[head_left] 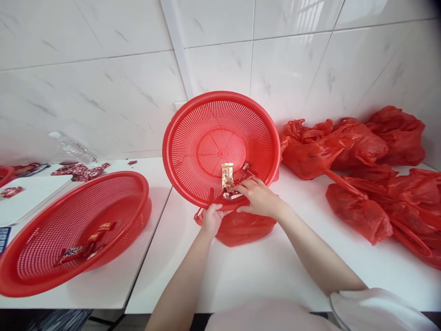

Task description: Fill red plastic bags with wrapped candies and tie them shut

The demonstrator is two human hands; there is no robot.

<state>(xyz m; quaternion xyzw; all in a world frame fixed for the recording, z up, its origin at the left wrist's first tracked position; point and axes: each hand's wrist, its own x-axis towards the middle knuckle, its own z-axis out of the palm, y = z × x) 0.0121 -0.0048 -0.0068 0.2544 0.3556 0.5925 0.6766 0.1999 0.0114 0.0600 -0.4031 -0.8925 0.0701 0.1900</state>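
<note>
A red perforated plastic basket is tilted toward me in the middle. My left hand grips its near rim, thumb on top and fingers underneath. My right hand reaches over the rim into the basket, fingers spread and touching or hovering over a few small wrapped snacks. Among these, a gold packet lies against the near inner wall, and a small dark red and white packet sits by my fingertips. Beneath the basket is a red plastic bag on the white table, partly hidden.
A second red basket with a few packets stands at left. Several filled red bags crowd the right side. Red wrappers and a clear bottle lie by the tiled wall. A gap divides the white tables.
</note>
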